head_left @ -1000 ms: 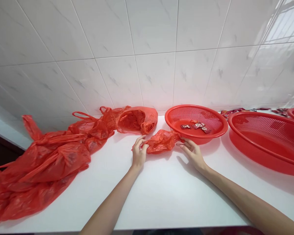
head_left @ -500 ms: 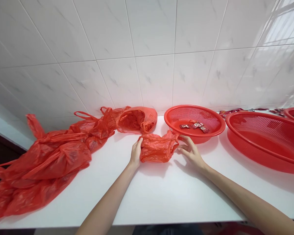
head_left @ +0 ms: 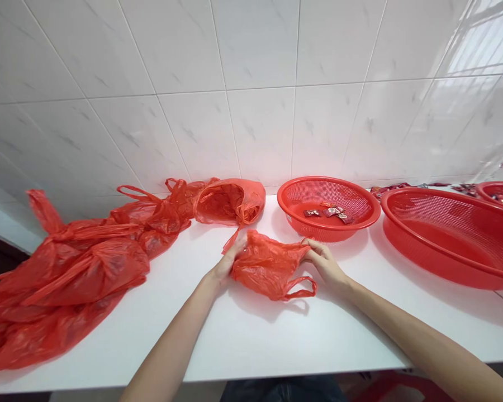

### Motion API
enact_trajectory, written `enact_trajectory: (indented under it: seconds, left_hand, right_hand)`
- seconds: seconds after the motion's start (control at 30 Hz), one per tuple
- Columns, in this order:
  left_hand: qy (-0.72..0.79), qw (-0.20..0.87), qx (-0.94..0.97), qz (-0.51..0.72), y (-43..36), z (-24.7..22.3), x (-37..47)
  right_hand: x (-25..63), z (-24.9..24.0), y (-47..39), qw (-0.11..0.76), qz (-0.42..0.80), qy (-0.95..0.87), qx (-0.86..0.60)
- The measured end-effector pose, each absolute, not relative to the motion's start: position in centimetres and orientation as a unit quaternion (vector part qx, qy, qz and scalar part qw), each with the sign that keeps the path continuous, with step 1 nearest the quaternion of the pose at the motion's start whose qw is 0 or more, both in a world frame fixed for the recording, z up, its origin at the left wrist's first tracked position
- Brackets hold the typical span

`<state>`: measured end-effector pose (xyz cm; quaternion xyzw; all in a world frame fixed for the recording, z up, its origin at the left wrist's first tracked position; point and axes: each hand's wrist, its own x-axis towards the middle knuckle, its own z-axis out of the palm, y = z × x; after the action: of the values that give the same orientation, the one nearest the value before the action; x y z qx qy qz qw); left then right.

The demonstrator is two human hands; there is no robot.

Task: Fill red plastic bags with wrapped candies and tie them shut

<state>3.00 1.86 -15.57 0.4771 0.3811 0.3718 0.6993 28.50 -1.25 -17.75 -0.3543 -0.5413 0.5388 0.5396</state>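
A small red plastic bag [head_left: 270, 265] is held above the white table, between my two hands. My left hand [head_left: 231, 258] is closed on its left side, with a bit of red plastic sticking up beside the fingers. At its upper right edge, my right hand [head_left: 323, 261] pinches the plastic. One handle loop of the bag hangs at the lower right, below my right hand. Behind my right hand stands a red mesh basket [head_left: 295, 209] with several small wrapped packets [head_left: 333, 211] in it.
Red plastic bags [head_left: 88, 268] lie heaped along the left, and an open-mouthed red bag [head_left: 254, 201] rests near the tiled wall. A larger red basket [head_left: 440, 259] stands at the right, with another basket [head_left: 486, 192] beyond it. Wrapped packets [head_left: 388, 191] lie by the wall.
The small bag has turned and spread, and its handle loop now hangs lower right. My left hand has shifted slightly left; my right hand now pinches the bag's upper edge. The view has shifted slightly.
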Motion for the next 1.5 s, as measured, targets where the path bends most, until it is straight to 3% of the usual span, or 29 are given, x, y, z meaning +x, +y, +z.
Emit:
enact_trajectory:
  seconds: [0.17, 0.53, 0.67, 0.77, 0.9, 1.23, 1.5]
  left_hand:
    - [0.441, 0.666, 0.494, 0.344, 2.7, -14.4, 0.1]
    - [0.577, 0.348, 0.442, 0.592, 4.4, -16.0, 0.0]
    - [0.502, 0.112, 0.556, 0.653, 1.9, -15.9, 2.1]
    - [0.342, 0.007, 0.737, 0.583, -1.0, -15.6, 4.7]
    - [0.189, -0.018, 0.871, 0.453, -3.5, -16.0, 7.9]
    - [0.516, 0.004, 0.795, 0.317, -2.9, -15.3, 6.7]
    - [0.553, -0.101, 0.732, 0.385, -0.8, -15.1, 4.1]
  right_hand:
    - [29.4, -17.8, -0.6, 0.585, 0.525, -0.504, -0.358]
    - [29.3, -16.1, -2.4, 0.557, 0.453, -0.605, -0.345]
    - [28.8, -16.3, -2.5, 0.559, 0.454, -0.579, -0.383]
    - [28.4, -16.6, -2.5, 0.557, 0.451, -0.561, -0.415]
    - [28.1, -16.7, -2.6, 0.553, 0.442, -0.553, -0.438]
    - [28.2, -16.3, -2.6, 0.545, 0.366, -0.581, -0.481]
    - [28.4, -16.3, -3.0, 0.471, 0.467, -0.587, -0.464]
